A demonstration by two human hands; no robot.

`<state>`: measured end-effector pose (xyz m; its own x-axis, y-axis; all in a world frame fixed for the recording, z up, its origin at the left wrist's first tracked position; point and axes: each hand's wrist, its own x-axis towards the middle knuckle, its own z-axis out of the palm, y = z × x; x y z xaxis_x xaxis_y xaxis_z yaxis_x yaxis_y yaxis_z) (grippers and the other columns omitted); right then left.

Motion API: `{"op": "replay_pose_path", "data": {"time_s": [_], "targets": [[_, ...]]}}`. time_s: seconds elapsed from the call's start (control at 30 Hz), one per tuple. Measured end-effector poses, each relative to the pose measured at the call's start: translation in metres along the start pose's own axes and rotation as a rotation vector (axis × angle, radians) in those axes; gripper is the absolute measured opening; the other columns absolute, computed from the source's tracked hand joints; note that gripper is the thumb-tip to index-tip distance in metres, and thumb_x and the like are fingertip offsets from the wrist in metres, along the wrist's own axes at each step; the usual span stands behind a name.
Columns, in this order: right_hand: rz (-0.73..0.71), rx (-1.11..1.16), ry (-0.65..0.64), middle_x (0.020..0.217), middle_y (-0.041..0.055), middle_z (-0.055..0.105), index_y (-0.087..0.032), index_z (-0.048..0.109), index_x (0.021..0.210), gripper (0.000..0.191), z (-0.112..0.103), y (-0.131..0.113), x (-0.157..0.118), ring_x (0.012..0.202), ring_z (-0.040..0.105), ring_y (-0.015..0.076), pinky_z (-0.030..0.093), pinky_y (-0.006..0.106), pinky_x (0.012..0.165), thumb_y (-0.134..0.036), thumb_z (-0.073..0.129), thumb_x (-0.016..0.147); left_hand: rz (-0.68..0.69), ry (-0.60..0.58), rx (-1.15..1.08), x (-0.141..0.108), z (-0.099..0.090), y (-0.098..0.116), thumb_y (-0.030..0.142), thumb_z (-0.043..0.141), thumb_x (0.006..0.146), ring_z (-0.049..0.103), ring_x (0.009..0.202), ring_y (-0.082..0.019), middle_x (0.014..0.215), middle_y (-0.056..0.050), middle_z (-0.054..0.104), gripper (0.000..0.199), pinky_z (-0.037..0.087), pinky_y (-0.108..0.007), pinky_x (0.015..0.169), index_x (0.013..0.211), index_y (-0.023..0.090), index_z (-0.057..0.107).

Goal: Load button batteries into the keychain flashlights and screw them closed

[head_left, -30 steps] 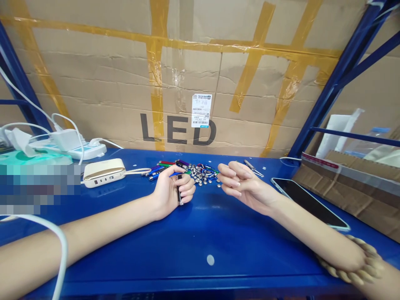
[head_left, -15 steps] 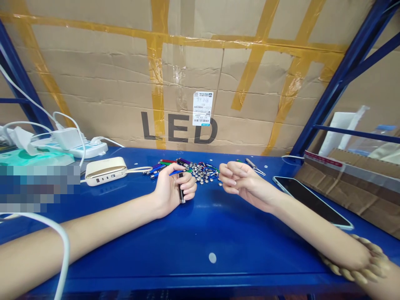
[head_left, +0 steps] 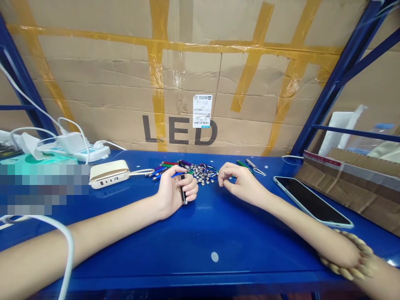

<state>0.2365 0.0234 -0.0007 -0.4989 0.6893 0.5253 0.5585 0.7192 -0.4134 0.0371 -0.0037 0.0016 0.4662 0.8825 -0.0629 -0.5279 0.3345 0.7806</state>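
My left hand (head_left: 176,192) is closed around a small black metal penlight (head_left: 183,191), which stands out below my fingers, and a thin blue rod (head_left: 175,175) crosses under my fingertips. Just past those fingers lies a heap of silver button cells and small rings (head_left: 201,175), with several coloured penlights (head_left: 161,168) to its left. My right hand (head_left: 239,183) hangs at the heap's right side with thumb and fingers drawn into a pinch. Whether anything small sits in that pinch, I cannot tell. A green penlight (head_left: 243,165) lies just beyond it.
A metal keyring clip (head_left: 254,168) lies on the blue shelf top (head_left: 215,233). To the left sit a cream power bank (head_left: 109,174) and a power strip (head_left: 90,153). A dark-screened phone (head_left: 312,201) and flattened cardboard (head_left: 353,179) lie right. A white cable crosses my left forearm.
My right hand's fingers have curled from loosely extended into a pinch. The left hand still holds the penlight. The view has shifted slightly, bringing the green penlight into sight.
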Motion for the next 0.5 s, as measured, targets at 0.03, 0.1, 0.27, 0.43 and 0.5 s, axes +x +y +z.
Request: {"op": "replay_pose_path", "data": {"time_s": [0.03, 0.1, 0.27, 0.43, 0.5], "targets": [[0.007, -0.036, 0.0, 0.075, 0.0016, 0.057, -0.018, 0.06, 0.063, 0.022, 0.0, 0.001, 0.0, 0.072, 0.053, 0.0133, 0.042, 0.027, 0.067, -0.002, 0.045, 0.065, -0.001, 0.0, -0.003, 0.0, 0.0, 0.0, 0.026, 0.034, 0.075, 0.027, 0.038, -0.011, 0.041, 0.0, 0.025, 0.037, 0.025, -0.023, 0.039, 0.042, 0.02, 0.019], [0.032, -0.093, -0.021, 0.08, 0.002, 0.059, -0.02, 0.064, 0.071, 0.015, 0.0, 0.002, 0.0, 0.074, 0.055, 0.0139, 0.043, 0.027, 0.067, -0.009, 0.053, 0.069, -0.003, 0.001, -0.015, 0.0, 0.0, 0.0, 0.026, 0.034, 0.075, 0.027, 0.038, -0.011, 0.041, 0.0, 0.025, 0.036, 0.025, -0.023, 0.039, 0.043, 0.02, 0.018], [0.082, -0.13, -0.119, 0.086, 0.0024, 0.061, -0.022, 0.068, 0.084, 0.014, 0.001, 0.005, -0.001, 0.076, 0.057, 0.0144, 0.044, 0.026, 0.066, -0.027, 0.064, 0.071, -0.018, 0.043, -0.123, 0.0, 0.001, 0.002, 0.025, 0.037, 0.072, 0.025, 0.038, -0.011, 0.041, 0.001, 0.024, 0.035, 0.025, -0.023, 0.037, 0.048, 0.021, 0.012], [0.085, -0.123, -0.153, 0.084, 0.003, 0.063, -0.022, 0.069, 0.085, 0.015, -0.002, 0.013, 0.0, 0.072, 0.057, 0.0141, 0.044, 0.025, 0.062, -0.029, 0.064, 0.073, -0.05, 0.065, -0.287, -0.005, 0.003, 0.002, 0.023, 0.04, 0.068, 0.023, 0.038, -0.011, 0.043, 0.002, 0.021, 0.036, 0.025, -0.022, 0.034, 0.053, 0.022, 0.008], [0.08, -0.111, -0.159, 0.082, 0.0031, 0.064, -0.021, 0.07, 0.084, 0.016, -0.003, 0.018, 0.0, 0.071, 0.057, 0.0142, 0.044, 0.026, 0.063, -0.031, 0.063, 0.074, -0.083, 0.05, -0.308, -0.006, 0.004, 0.001, 0.024, 0.042, 0.068, 0.023, 0.038, -0.011, 0.045, 0.003, 0.02, 0.037, 0.024, -0.022, 0.033, 0.054, 0.022, 0.008]]}}
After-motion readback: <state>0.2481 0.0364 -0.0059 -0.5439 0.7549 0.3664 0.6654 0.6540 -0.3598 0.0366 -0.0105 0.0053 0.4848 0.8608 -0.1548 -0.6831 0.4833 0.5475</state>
